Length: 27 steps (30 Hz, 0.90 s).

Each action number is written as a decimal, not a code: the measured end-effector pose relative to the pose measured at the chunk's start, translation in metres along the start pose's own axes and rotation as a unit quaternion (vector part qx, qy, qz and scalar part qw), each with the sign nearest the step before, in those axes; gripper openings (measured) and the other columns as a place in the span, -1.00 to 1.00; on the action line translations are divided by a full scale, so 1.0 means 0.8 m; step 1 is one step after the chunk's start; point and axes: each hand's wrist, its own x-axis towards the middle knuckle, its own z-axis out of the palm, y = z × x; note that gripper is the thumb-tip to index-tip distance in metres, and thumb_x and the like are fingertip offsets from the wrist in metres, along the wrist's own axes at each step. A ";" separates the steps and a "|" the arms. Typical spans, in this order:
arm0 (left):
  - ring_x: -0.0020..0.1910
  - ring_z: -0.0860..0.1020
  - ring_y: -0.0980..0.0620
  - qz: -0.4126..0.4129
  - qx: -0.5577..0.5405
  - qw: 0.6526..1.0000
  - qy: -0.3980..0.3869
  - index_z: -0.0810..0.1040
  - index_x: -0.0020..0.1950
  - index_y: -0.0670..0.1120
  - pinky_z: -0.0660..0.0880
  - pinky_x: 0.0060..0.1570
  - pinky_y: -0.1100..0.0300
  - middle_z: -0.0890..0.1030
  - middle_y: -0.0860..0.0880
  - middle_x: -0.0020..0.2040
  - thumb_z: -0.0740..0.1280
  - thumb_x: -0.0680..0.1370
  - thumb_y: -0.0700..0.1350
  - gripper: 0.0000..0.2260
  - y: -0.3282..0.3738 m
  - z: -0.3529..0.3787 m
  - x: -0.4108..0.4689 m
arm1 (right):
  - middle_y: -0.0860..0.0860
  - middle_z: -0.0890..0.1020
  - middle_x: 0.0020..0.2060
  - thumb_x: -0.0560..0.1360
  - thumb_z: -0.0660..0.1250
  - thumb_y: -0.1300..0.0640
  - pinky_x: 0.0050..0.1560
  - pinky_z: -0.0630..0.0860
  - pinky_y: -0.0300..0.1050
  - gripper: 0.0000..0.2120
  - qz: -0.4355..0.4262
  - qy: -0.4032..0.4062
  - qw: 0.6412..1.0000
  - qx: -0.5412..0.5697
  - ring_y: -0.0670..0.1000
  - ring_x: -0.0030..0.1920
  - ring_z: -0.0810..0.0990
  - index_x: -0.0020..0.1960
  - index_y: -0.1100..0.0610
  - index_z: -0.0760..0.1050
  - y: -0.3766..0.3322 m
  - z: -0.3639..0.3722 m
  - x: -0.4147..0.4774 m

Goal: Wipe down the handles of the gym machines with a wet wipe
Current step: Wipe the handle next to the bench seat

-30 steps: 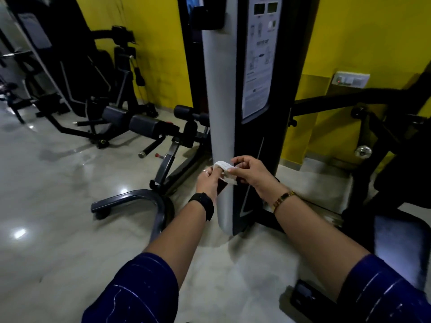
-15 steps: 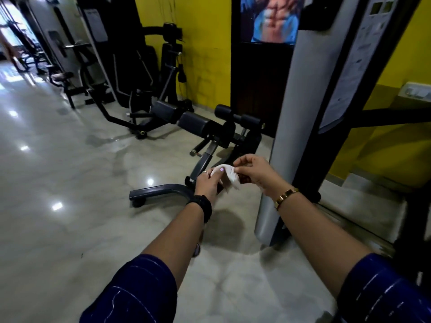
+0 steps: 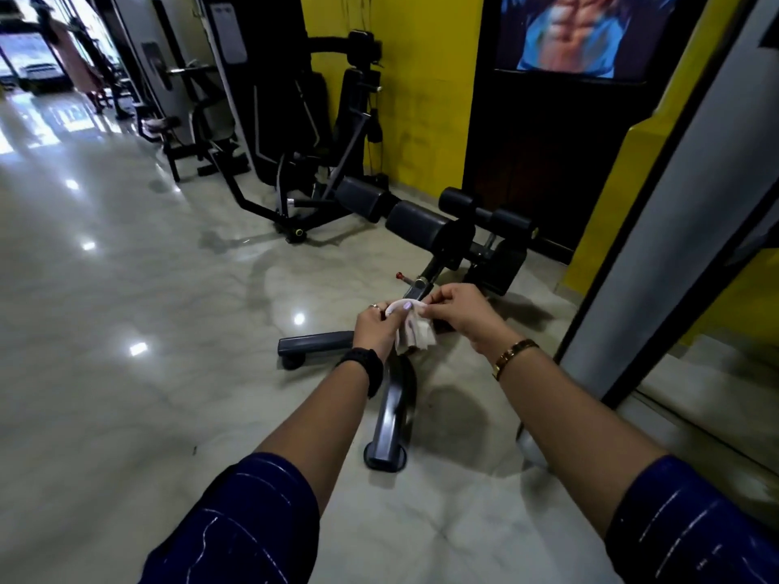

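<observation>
Glossy floor is carrying a bench; nearer, left hand and right hand are pinching the wipe in their grip, probably refolding it for a clean side.

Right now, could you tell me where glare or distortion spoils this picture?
Head view: lights glare as bright spots on the polished floor; the far doorway is blown out; the wide lens tilts the grey column at right; the wipe, held by left hand and right hand, looks sharp.
</observation>
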 end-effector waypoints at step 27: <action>0.03 0.55 -0.09 -0.089 -0.260 0.952 0.132 0.43 0.22 -0.10 0.57 -0.23 0.14 0.52 -0.19 0.16 0.11 0.62 -0.39 -0.72 0.027 -0.115 0.331 | 0.17 0.59 0.02 0.53 0.31 -0.14 0.29 0.45 0.08 -0.53 0.225 -0.153 0.933 0.234 0.19 0.11 0.55 0.17 0.26 0.51 -0.031 0.131 0.350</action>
